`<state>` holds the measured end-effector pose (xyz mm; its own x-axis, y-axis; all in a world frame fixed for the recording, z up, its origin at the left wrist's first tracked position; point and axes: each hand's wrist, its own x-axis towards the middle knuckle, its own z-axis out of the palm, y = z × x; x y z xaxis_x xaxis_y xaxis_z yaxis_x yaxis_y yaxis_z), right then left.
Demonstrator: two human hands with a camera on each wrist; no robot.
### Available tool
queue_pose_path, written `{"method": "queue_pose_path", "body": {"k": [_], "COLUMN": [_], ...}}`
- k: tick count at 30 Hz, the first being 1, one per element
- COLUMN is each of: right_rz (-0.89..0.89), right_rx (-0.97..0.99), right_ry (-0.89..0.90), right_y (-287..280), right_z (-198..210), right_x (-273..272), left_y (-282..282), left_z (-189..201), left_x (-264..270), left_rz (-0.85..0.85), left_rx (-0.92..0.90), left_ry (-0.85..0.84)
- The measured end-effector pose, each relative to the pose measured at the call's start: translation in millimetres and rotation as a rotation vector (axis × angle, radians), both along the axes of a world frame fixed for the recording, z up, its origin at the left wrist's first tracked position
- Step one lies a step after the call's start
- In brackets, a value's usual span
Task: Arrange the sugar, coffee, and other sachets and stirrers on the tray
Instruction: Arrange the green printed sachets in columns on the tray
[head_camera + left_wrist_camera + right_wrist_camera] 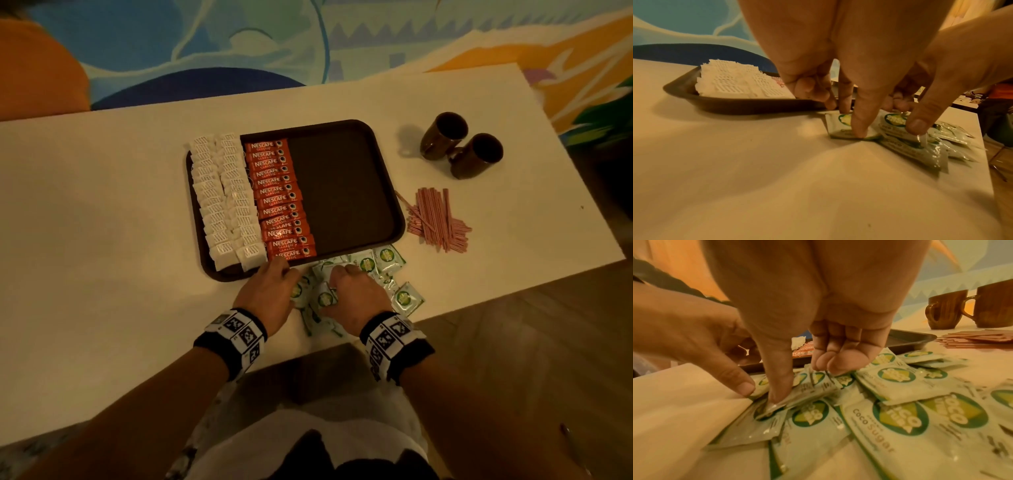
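Observation:
A dark brown tray (342, 192) holds two columns of white sachets (222, 195) on its left and a column of red Nescafe sachets (279, 200); its right half is bare. Green Coco Sugar sachets (407, 299) lie in a loose pile on the table just in front of the tray. Both hands are down on that pile, close together. My left hand (851, 120) pinches a green sachet (840, 125) at the pile's left edge between thumb and fingers. My right hand (803, 381) grips green sachets (818, 386) between thumb and curled fingers. Pink stirrers (436, 219) lie heaped right of the tray.
Two brown mugs (443, 135) (479, 156) stand at the table's back right, beyond the stirrers. The pile of green sachets reaches close to the table's front edge (445, 310). Bare white tabletop (102, 240) stretches left of the tray.

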<state>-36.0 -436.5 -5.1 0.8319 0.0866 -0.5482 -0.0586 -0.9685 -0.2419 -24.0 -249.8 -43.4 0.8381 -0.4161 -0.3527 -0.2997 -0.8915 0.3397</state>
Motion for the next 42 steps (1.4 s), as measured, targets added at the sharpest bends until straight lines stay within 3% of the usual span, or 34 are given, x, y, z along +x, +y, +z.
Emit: {"method": "queue_pose_path", "body": {"k": [16, 27, 32, 42], "right_rz": [-0.089, -0.309, -0.357, -0.373], "right_rx": [-0.011, 0.275, 0.353, 0.444], "right_ry": [-0.065, 0.01, -0.07, -0.145], "right_y": [15, -1, -17, -54], "right_z": [-14, 0, 22, 44], "right_x": [-3, 15, 38, 123], "left_y": [10, 41, 49, 28], "left_z": [2, 19, 41, 68], "left_x": [15, 35, 60, 117], "left_rz": [0.033, 0.288, 0.348, 0.35], "left_rx": [-0.091, -0.398, -0.524, -0.553], "left_ry": [0.081, 0.276, 0.249, 0.099]}}
